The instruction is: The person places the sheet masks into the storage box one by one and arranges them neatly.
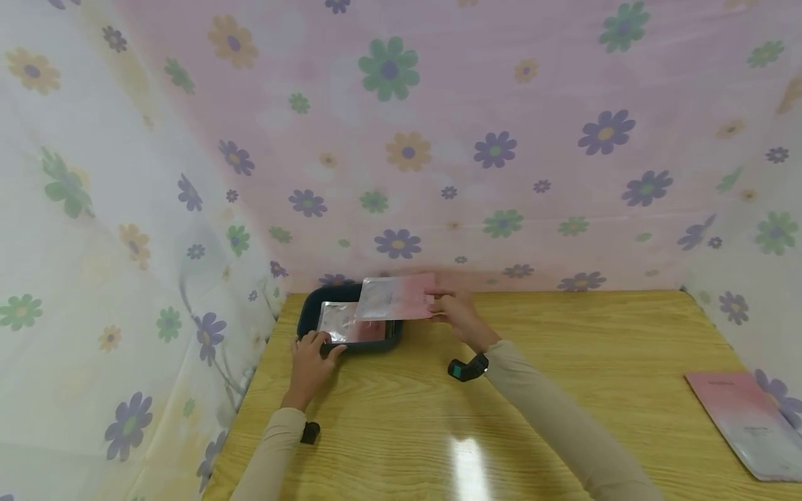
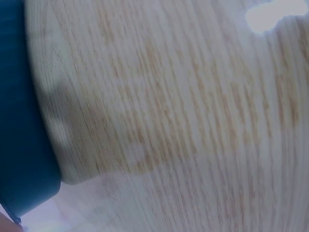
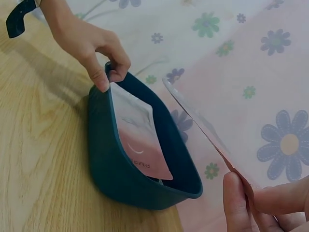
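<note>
A dark teal plastic basin [image 1: 393,341] stands at the back left of the table, with a pink and silver sachet [image 3: 137,133] lying inside it. My left hand [image 1: 310,365] grips the basin's near rim, thumb outside and fingers over the edge, as the right wrist view shows. Between thumb and fingers, my right hand [image 1: 460,316] pinches the pink end of another flat sachet [image 1: 395,297]. That sachet is held above the basin's right part, seen nearly edge-on in the right wrist view. The left wrist view shows mostly table and the basin's outer wall [image 2: 24,121].
A third pink and silver sachet [image 1: 752,424] lies at the table's right edge. Flowered cloth [image 1: 438,229] hangs behind the wood-grain table [image 1: 388,431] and along both sides. Each wrist wears a black strap device [image 1: 468,367].
</note>
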{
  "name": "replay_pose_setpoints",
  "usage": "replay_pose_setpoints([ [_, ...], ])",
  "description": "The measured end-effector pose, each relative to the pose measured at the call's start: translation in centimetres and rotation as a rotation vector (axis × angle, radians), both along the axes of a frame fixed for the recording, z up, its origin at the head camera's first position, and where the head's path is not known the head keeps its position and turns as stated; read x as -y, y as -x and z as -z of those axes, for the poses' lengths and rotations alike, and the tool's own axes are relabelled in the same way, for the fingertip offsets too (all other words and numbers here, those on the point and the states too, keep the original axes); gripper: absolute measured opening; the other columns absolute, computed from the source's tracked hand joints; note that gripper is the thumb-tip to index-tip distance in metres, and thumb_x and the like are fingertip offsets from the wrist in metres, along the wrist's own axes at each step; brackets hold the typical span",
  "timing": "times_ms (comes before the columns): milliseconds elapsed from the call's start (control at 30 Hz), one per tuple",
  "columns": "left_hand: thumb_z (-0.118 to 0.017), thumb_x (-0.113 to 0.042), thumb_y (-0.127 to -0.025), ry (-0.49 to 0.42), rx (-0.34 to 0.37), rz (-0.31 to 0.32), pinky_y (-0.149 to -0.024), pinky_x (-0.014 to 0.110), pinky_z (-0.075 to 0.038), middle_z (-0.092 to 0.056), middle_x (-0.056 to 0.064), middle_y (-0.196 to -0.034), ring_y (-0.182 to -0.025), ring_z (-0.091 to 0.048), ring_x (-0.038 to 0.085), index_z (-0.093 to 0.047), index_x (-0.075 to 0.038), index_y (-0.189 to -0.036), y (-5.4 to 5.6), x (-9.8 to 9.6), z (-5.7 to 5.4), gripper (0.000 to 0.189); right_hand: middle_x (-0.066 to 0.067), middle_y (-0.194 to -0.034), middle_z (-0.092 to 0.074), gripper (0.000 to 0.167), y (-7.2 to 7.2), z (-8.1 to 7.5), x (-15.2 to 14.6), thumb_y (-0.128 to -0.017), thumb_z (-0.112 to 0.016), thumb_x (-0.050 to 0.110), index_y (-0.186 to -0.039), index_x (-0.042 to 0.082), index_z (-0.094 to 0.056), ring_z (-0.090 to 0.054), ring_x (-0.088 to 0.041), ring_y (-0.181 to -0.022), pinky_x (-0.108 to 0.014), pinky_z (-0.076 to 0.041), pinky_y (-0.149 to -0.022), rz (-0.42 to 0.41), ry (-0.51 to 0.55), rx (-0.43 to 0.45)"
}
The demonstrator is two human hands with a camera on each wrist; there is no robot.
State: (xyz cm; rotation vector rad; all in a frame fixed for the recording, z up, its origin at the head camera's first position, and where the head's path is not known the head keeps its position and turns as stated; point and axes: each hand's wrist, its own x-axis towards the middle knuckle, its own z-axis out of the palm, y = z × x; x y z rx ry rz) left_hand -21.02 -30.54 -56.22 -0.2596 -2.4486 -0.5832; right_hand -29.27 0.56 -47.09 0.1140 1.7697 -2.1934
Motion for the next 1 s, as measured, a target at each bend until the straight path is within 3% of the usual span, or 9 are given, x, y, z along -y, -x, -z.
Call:
replay_pose_setpoints([
  [233, -0.082, -0.022, -0.073, -0.009, 0.008, 0.009, -0.092, 0.069, -0.023, -0.052, 0.009, -0.081, -0.079, -0.051, 0.03, -0.056, -0.006, -0.081, 0.0, -0.1, -0.2, 0.032, -0.018, -0.106, -0.056, 0.041, 0.5, 0.7, 2.0, -0.08, -0.05, -0.016, -0.119, -0.008, -0.06, -0.057, -0.017, -0.064, -0.051, -0.05, -0.082, 0.023, 0.005, -0.019],
  [300, -0.082, -0.022, -0.073, -0.009, 0.01, 0.007, -0.092, 0.07, -0.024, -0.051, 0.008, -0.081, -0.079, -0.051, 0.03, -0.055, -0.006, -0.081, 0.0, -0.1, -0.2, 0.032, -0.018, -0.1, -0.057, 0.041, 0.5, 1.0, 2.6, -0.079, -0.049, -0.016, -0.118, -0.009, -0.06, -0.057, -0.017, -0.062, -0.048, -0.052, -0.076, 0.034, -0.01, -0.031],
  [467, -0.083, -0.022, -0.072, -0.005, 0.007, 0.001, -0.09, 0.072, -0.024, -0.051, 0.008, -0.081, -0.078, -0.051, 0.029, -0.056, -0.006, -0.081, 0.1, 0.0, 0.2, 0.033, -0.02, -0.102, -0.055, 0.04, 0.8, 1.7, 3.7, -0.077, -0.049, -0.018, -0.114, -0.011, -0.061, -0.058, -0.019, -0.06, -0.038, -0.055, -0.06, 0.064, -0.04, -0.07],
  [633, -0.084, -0.022, -0.072, 0.0, 0.005, -0.006, -0.091, 0.07, -0.024, -0.051, 0.007, -0.081, -0.078, -0.051, 0.029, -0.055, -0.008, -0.081, 0.3, 0.2, 0.4, 0.033, -0.017, -0.099, -0.053, 0.038, 1.0, 2.6, 5.1, -0.078, -0.047, -0.018, -0.112, -0.012, -0.062, -0.053, -0.017, -0.057, -0.044, -0.055, -0.066, 0.059, -0.045, -0.074],
  [733, -0.084, -0.022, -0.071, 0.011, -0.009, -0.01, -0.09, 0.07, -0.025, -0.051, 0.007, -0.081, -0.078, -0.051, 0.029, -0.055, -0.008, -0.081, 0.3, 0.2, 0.3, 0.034, -0.017, -0.092, -0.055, 0.038, 1.1, 3.1, 6.0, -0.078, -0.045, -0.016, -0.111, -0.012, -0.062, -0.051, -0.016, -0.055, -0.042, -0.055, -0.064, 0.05, -0.04, -0.075],
  [1000, -0.085, -0.019, -0.068, 0.008, -0.039, 0.006, -0.088, 0.073, -0.028, -0.052, 0.009, -0.08, -0.077, -0.053, 0.031, -0.056, -0.005, -0.079, 0.2, -0.2, -0.1, 0.035, -0.021, -0.101, -0.061, 0.035, 0.9, 3.9, 9.1, -0.077, -0.048, -0.016, -0.108, -0.01, -0.064, -0.054, -0.017, -0.055, -0.035, -0.055, -0.056, 0.051, -0.08, -0.096],
])
